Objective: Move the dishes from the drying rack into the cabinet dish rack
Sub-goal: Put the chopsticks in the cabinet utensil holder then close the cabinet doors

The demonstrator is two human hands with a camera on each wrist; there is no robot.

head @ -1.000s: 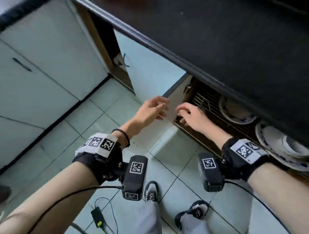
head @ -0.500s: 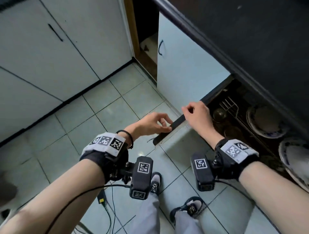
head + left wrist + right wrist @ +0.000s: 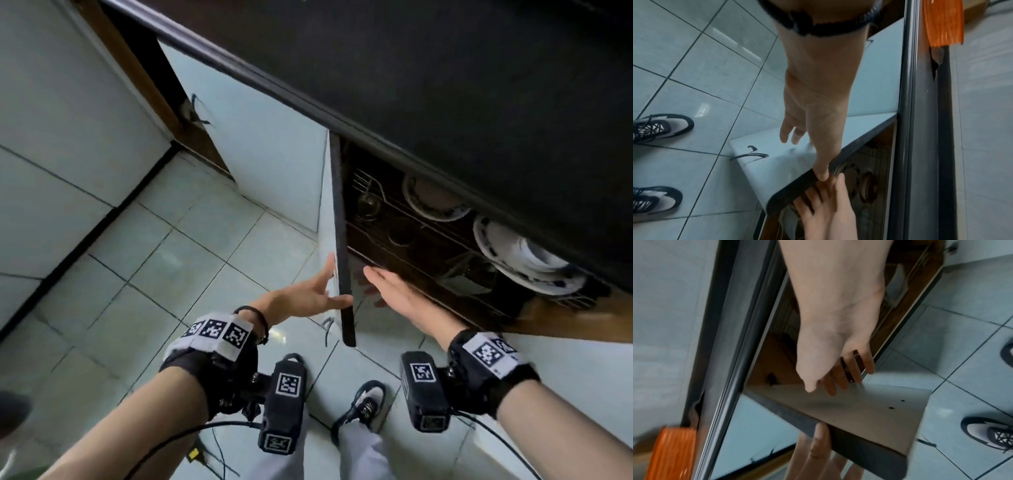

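Left hand (image 3: 310, 296) was at the outer face of the cabinet door (image 3: 337, 219), fingers straight and spread, thumb tip on the door's dark top edge; the left wrist view showed the thumb (image 3: 823, 173) touching that edge. Nothing gripped, hand released.

Right hand (image 3: 399, 291) sat on the inner side of the same door, lower centre of the head frame, fingers straight and together, flat toward the door's inner face. Right wrist view showed its fingertips (image 3: 835, 386) at the inner panel; contact vs. just beside, cannot tell through the blur. Also released, holding nothing.

Door stood edge-on to the head camera, swung out from the cabinet, between the 2 hands. Its handle (image 3: 750, 155) was on the outer face, below the left hand.

Cabinet dish rack (image 3: 394, 212) was inside the opened cabinet, right of the door, under the dark bench (image 3: 445, 68) edge. Blue-rimmed plate (image 3: 433, 200) stood in it at centre right; a stack of blue-rimmed plates (image 3: 524, 263) was further toward the right edge of the frame. Dark round items sat deeper in the rack, too dim to identify.

Drying rack was out of frame in all 3 views.

Tiled floor (image 3: 164, 260) and the person's 2 shoes (image 3: 659, 126) were below.
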